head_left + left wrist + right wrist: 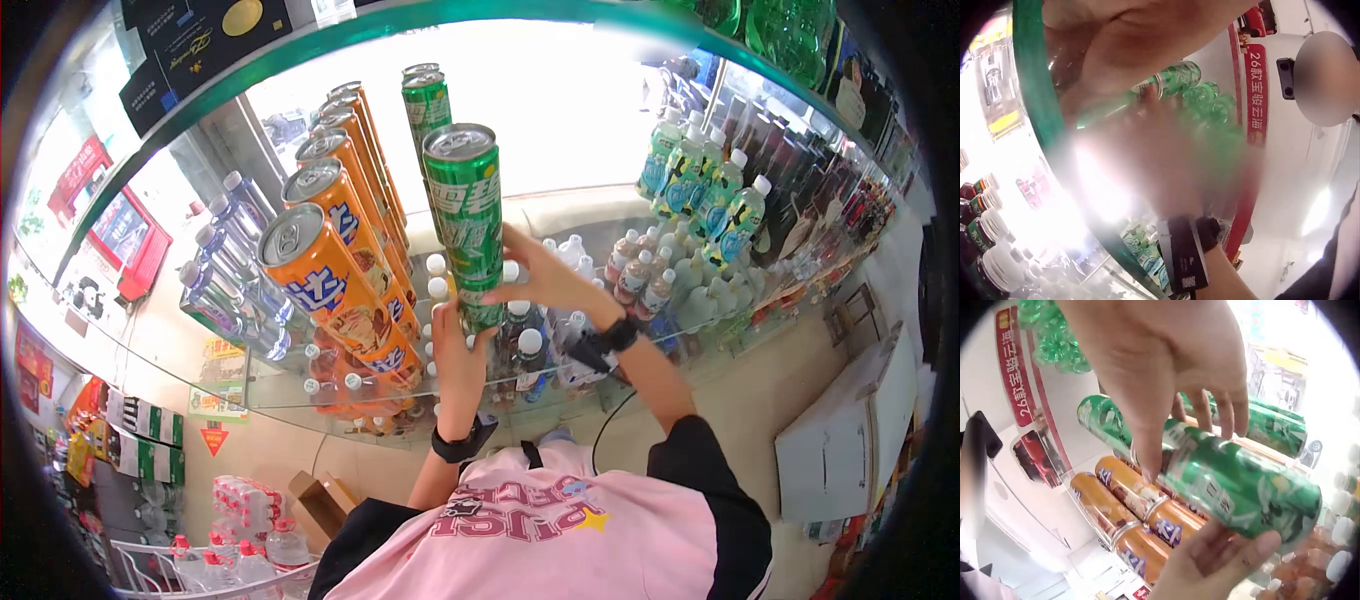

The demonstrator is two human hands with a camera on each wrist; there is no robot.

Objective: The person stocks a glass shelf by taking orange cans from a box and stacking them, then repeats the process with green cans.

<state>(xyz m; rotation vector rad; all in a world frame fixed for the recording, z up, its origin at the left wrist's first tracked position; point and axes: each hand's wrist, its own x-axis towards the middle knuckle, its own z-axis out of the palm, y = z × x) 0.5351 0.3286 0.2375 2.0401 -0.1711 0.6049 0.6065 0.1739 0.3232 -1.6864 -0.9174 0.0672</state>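
Observation:
Two green drink cans stand end on end in the head view, the upper can (463, 185) above the lower can (475, 265), close over the glass shelf. My left hand (461, 355) holds the lower can near its base, thumb and fingers on either side. Higher up, my right hand (550, 277) grips the lower can from the right. The right wrist view shows the right hand (1172, 356) with its thumb and fingers round this can (1241, 478), just below the joint. Blur covers much of the left wrist view.
Stacked orange cans (345, 290) stand close on the left, with other green cans (427, 105) behind. Clear bottles (235, 270) are farther left. White-capped bottles (530, 350) stand below the shelf; green-labelled bottles (735, 220) are on the right. A glass edge (560, 20) crosses above.

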